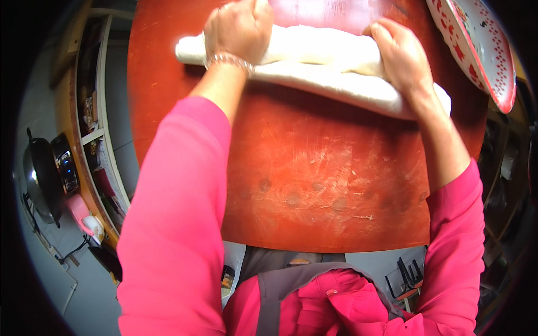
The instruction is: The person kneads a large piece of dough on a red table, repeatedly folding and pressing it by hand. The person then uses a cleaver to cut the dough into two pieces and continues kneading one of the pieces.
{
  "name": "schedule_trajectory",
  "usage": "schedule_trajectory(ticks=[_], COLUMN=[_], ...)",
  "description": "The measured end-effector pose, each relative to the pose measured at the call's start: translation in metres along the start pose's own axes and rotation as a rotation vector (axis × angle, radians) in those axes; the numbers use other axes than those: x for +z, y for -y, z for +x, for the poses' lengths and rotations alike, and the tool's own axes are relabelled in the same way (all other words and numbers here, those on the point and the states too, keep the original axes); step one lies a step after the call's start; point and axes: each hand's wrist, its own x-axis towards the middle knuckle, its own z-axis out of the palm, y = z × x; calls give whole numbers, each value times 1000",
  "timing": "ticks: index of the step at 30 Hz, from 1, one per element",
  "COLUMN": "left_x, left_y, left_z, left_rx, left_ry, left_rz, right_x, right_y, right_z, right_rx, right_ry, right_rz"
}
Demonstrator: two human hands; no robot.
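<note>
White dough (322, 47), long axis crosswise, is clasped near opposite ends by left hand (238, 33) and right hand (404, 59)

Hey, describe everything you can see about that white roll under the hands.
The white roll looks like soft dough, long and smooth, with a lengthwise crease or fold dividing its surface. It stretches across the far part of the red tabletop, slanting so its right end sits nearer the person. The left end is narrower and rounded. The left hand is closed over it near that end; the right hand presses near the other. Whether anything is inside can't be seen.
</note>
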Motion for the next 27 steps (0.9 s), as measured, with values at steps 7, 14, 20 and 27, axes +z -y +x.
schedule_trajectory(ticks=[7, 14, 20, 27], left_x=[-28, -91, -108, -50], left_y=[-35, -36, -139, -124], left_z=[-8, -119, -158, -150], left_rx=[-22, 316, 176, 190], left_ry=[134, 119, 280, 143], left_rz=[193, 177, -418, -363], right_x=[-2, 1, 72, 80], right_y=[45, 113, 192, 118], right_z=[1, -129, -190, -159], right_rx=[1, 198, 308, -15], right_ry=[241, 237, -129, -246], right_rz=[-734, -196, -505, -482])
